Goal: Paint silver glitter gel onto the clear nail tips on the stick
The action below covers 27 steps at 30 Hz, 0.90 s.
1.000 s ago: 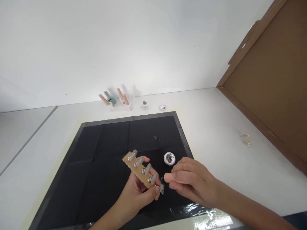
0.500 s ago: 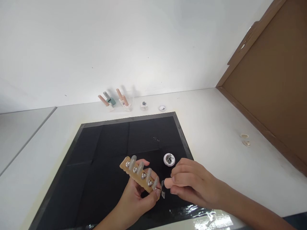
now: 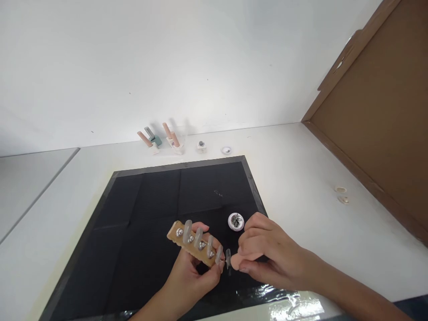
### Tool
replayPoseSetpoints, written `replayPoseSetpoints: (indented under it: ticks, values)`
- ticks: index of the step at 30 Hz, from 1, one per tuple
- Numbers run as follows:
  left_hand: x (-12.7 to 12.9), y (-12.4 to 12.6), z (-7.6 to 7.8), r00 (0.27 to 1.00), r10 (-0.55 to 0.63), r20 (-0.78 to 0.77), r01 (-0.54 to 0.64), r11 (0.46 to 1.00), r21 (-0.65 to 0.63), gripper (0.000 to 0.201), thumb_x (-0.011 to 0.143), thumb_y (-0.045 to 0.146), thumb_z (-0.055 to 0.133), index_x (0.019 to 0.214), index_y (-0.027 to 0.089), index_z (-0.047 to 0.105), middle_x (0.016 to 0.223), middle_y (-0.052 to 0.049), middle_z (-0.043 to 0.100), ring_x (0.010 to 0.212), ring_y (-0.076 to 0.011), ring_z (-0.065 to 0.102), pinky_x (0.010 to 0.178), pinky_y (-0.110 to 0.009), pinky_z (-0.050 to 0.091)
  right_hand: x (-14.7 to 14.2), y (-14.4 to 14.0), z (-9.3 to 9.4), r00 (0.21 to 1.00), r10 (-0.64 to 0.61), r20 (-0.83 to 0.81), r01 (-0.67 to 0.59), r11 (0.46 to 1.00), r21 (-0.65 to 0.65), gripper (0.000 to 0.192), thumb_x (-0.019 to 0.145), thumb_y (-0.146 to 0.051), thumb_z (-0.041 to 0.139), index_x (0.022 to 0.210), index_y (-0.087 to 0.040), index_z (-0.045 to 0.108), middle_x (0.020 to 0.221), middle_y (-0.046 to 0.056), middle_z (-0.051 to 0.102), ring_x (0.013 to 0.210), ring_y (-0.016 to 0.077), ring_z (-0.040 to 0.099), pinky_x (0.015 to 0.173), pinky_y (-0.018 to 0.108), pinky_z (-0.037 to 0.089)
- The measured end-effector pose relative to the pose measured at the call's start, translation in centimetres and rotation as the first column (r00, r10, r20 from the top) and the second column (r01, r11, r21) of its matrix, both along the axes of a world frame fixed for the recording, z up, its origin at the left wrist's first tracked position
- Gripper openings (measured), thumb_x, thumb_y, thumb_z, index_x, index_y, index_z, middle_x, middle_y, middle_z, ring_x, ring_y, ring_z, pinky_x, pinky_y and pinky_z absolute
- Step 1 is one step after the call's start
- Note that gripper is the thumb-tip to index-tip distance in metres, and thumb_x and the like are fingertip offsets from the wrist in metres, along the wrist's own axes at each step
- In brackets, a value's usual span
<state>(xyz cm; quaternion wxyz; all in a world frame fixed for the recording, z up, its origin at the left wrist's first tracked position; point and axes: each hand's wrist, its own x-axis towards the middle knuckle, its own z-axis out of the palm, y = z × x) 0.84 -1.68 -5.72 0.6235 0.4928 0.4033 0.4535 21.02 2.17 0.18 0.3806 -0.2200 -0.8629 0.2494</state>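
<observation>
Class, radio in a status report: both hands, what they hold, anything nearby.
Left hand grips tan wooden nail-tip holder. Right hand holds peach stick with clear nail tip at holder's end. Small round white dish close behind, on black mat.

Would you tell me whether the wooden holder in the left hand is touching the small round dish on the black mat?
Apart. The head view shows black mat between the wooden holder and the round dish.

white wall [image 3: 133, 58], white table [image 3: 301, 178], brown board [image 3: 377, 133]

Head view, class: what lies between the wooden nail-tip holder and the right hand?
One clear nail tip, on the peach stick held by the right hand, beside the wooden nail-tip holder.
</observation>
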Motion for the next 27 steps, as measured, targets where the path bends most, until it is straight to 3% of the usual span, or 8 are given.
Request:
replayPoseSetpoints:
  ticks: [10,14,19,22,27]
  values:
    - [-0.2,0.3,1.0,0.977,-0.011,-0.215,0.048,0.985,0.166,0.052,0.072,0.003,0.059,0.106,0.031,0.032,0.078,0.007,0.054,0.065,-0.0093,0.056,0.062,-0.022,0.045,-0.4,0.2,-0.7,0.979,-0.188,0.074,0.158,0.942,0.297,0.001,0.090,-0.016,0.053,0.091,-0.017,0.053,0.074,0.002,0.067,0.069,0.0161,0.052,0.063,0.030,0.041]
    - [-0.1,0.4,1.1,0.981,0.008,-0.194,0.021,0.989,0.146,0.049,0.072,0.004,0.060,0.104,0.029,0.033,0.076,0.007,0.054,0.063,-0.0096,0.056,0.060,-0.023,0.045,-0.1,0.2,-0.6,0.982,-0.187,0.006,0.182,0.963,0.200,0.005,0.090,-0.013,0.053,0.092,-0.017,0.051,0.074,0.001,0.066,0.067,0.0147,0.051,0.065,0.030,0.042]
    - [0.2,0.5,1.3,0.980,0.007,-0.200,0.023,0.989,0.147,0.048,0.073,0.005,0.059,0.105,0.030,0.033,0.076,0.007,0.055,0.062,-0.0094,0.056,0.061,-0.024,0.046,0.0,0.1,-0.2,0.999,-0.028,-0.037,0.028,1.000,-0.004,0.005,0.091,-0.016,0.051,0.088,-0.019,0.048,0.071,-0.002,0.064,0.066,0.0123,0.052,0.068,0.030,0.042]
    - [0.1,0.6,1.4,0.979,0.004,-0.202,0.027,0.989,0.149,0.049,0.073,0.004,0.059,0.105,0.031,0.034,0.077,0.007,0.055,0.062,-0.0093,0.056,0.061,-0.023,0.046,-0.3,0.1,-0.2,1.000,-0.016,0.019,0.016,1.000,0.026,0.006,0.090,-0.016,0.053,0.087,-0.019,0.049,0.073,-0.001,0.065,0.066,0.0128,0.051,0.066,0.030,0.041]
    - [0.0,0.5,1.3,0.977,-0.005,-0.211,0.040,0.986,0.162,0.053,0.070,0.002,0.060,0.105,0.032,0.035,0.078,0.007,0.055,0.063,-0.0095,0.057,0.061,-0.023,0.046,-0.6,0.1,-0.4,0.991,-0.119,0.060,0.106,0.978,0.179,0.005,0.090,-0.016,0.055,0.088,-0.018,0.050,0.073,0.001,0.066,0.068,0.0149,0.050,0.064,0.030,0.041]
